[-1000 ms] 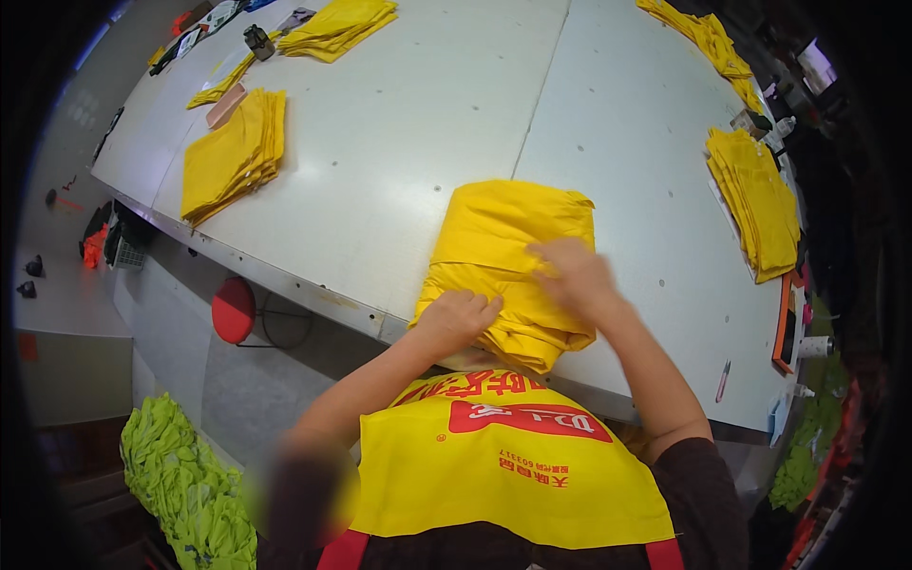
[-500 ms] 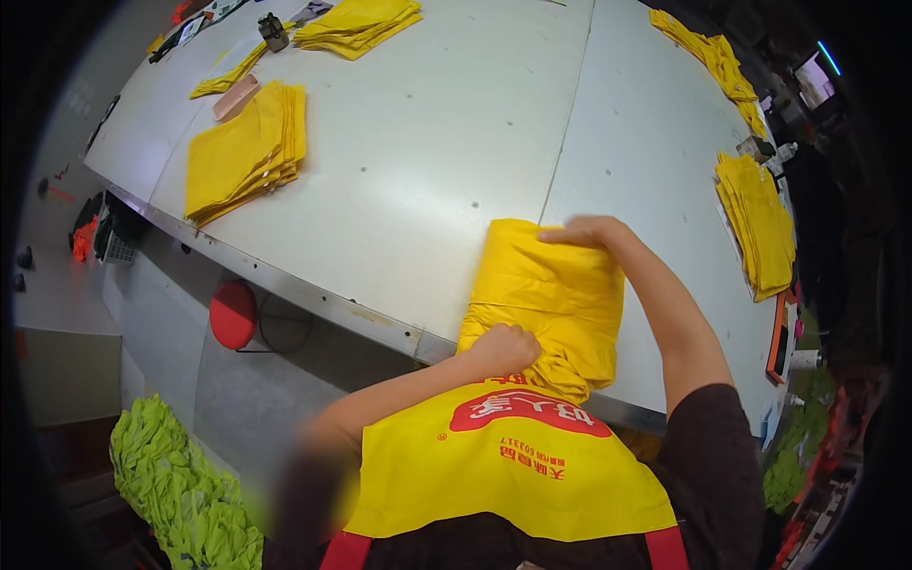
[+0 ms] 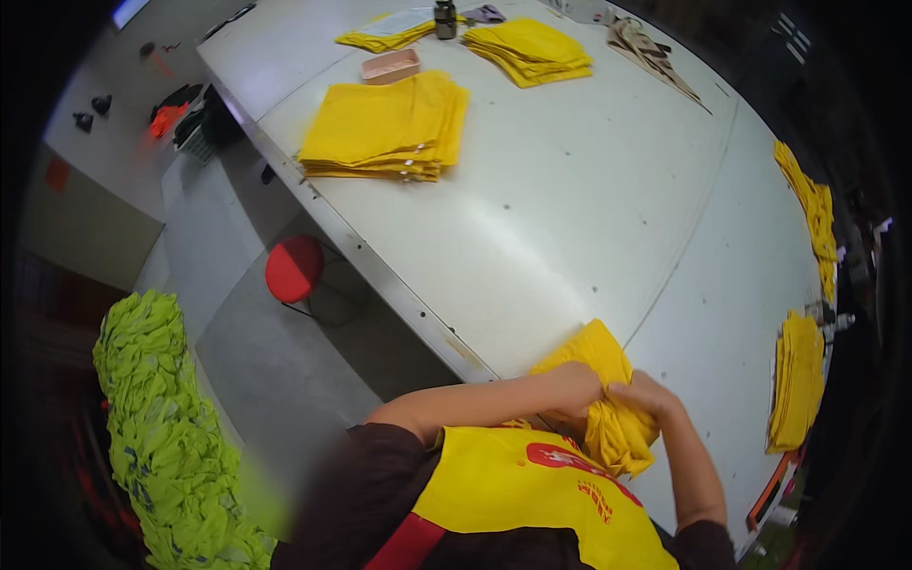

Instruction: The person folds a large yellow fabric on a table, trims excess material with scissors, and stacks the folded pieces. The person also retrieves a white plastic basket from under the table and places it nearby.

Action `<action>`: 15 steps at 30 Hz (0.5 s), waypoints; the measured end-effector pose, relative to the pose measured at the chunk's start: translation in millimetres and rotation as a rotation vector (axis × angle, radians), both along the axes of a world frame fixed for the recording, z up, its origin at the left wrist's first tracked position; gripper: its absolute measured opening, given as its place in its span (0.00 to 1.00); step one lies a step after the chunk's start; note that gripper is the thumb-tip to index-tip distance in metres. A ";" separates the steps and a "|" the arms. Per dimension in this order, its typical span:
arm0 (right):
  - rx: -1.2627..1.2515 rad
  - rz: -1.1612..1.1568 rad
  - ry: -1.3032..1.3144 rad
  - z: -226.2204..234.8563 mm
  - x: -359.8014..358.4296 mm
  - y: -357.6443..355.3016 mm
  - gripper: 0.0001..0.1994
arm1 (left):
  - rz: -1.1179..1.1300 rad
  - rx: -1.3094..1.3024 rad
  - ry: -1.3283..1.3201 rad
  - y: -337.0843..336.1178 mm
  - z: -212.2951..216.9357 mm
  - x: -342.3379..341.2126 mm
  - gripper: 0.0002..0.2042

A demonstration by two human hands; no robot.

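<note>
Two hands are close together, both clamped on one bunched yellow cloth (image 3: 617, 439) — the left hand (image 3: 574, 388) curled over it in a fist, the right hand (image 3: 646, 393) gripping just beside. The cloth lies at the near edge of the table (image 3: 532, 247), in front of a yellow apron (image 3: 503, 486). Toward the table's far left sit a cloth stack (image 3: 375, 123) and a pink box (image 3: 390, 66); off its left side, a red stool (image 3: 295, 267) — and farther out, a lime-green heap (image 3: 166, 408).

A white-topped worktable (image 3: 532, 237) fills the centre; a red-seated round stool (image 3: 294, 269) stands on grey floor (image 3: 261, 380) at nine o'clock; a bright strip (image 3: 128, 11) shows at ten.
</note>
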State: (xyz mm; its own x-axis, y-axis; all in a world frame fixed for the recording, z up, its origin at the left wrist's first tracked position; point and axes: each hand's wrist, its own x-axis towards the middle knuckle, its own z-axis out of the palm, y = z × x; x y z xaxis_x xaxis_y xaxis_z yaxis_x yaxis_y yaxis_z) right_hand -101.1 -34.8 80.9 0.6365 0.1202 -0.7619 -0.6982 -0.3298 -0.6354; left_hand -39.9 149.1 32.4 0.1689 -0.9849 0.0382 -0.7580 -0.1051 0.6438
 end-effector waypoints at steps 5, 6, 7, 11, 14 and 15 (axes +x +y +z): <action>-0.439 0.311 -0.224 13.7 -14.5 43.9 0.43 | -0.052 0.042 0.239 -15.7 -25.4 14.6 0.12; -0.667 0.380 -0.191 10.1 -18.1 53.4 0.46 | -0.095 0.007 0.285 -22.7 -37.2 12.4 0.14; -0.723 0.370 -0.087 17.5 -15.2 61.9 0.46 | -0.117 0.045 0.242 -21.8 -29.5 13.9 0.16; -0.645 0.248 -0.119 13.7 -17.5 52.2 0.39 | -0.172 0.128 0.484 -16.3 -20.0 44.5 0.14; -0.305 -0.094 -0.082 -2.8 -38.6 16.1 0.33 | 0.385 -0.091 0.290 1.5 -39.1 139.0 0.17; -0.158 -0.258 -0.045 -9.9 -52.7 1.7 0.31 | 0.625 -0.031 0.354 21.2 -3.6 187.1 0.17</action>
